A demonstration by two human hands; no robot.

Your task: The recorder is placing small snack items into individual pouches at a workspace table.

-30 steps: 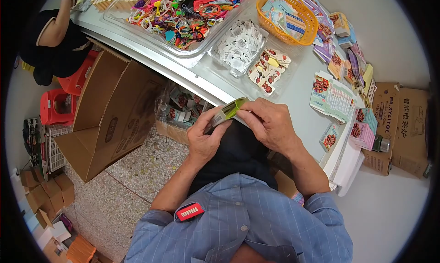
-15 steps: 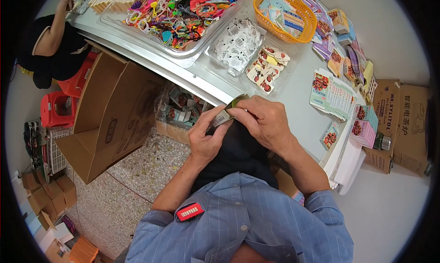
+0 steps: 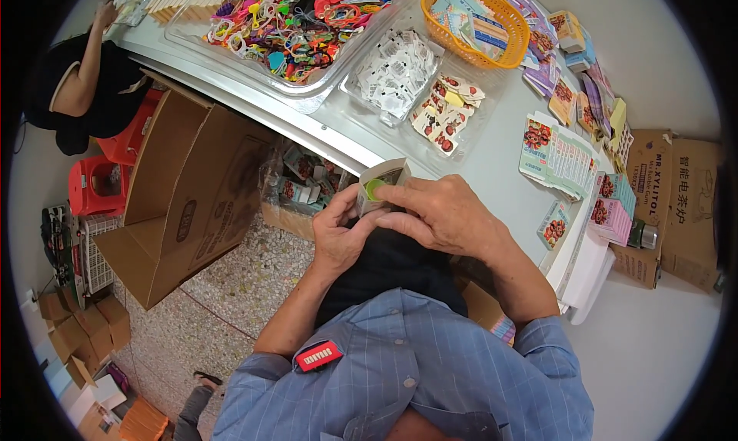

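While the left hand (image 3: 338, 237) cradles a small open cardboard box (image 3: 382, 186) just off the tabletop (image 3: 492, 164) edge, right-hand fingers (image 3: 407, 199) close on its flap. A green item (image 3: 374, 188) shows inside. Steady support from below should keep the flap from creasing.

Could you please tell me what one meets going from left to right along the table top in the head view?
Clear tray of colourful plastic trinkets → clear tray of small white packets → orange basket → fanned stack of printed cards → pink-edged card stack.
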